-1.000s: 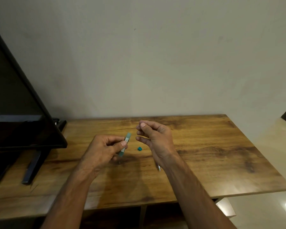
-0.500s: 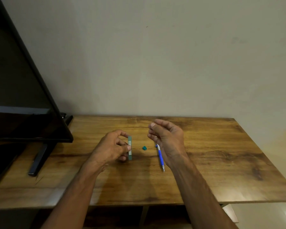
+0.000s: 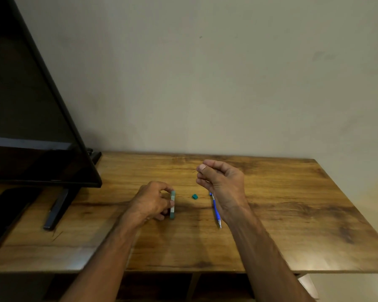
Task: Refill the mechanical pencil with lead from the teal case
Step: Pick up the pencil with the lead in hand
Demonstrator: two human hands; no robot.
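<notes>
My left hand [image 3: 150, 202] grips the slim teal lead case [image 3: 172, 204] and holds it on its edge against the wooden table [image 3: 292, 214]. The case's small teal cap [image 3: 195, 196] lies loose on the table just to its right. A blue mechanical pencil [image 3: 216, 211] lies on the table, its upper end hidden behind my right hand. My right hand [image 3: 224, 185] hovers above the pencil with thumb and forefinger pinched together; a very thin dark lead [image 3: 194, 171] seems to stick out of the pinch.
A large dark screen [image 3: 31, 127] on a black stand [image 3: 57, 209] fills the left side of the table. A plain wall rises behind. The table's right edge drops to a light floor [image 3: 358, 286].
My left hand has lowered the teal case from a tilted hold in the air down onto the table. My view has shifted, so the pencil under my right hand now shows.
</notes>
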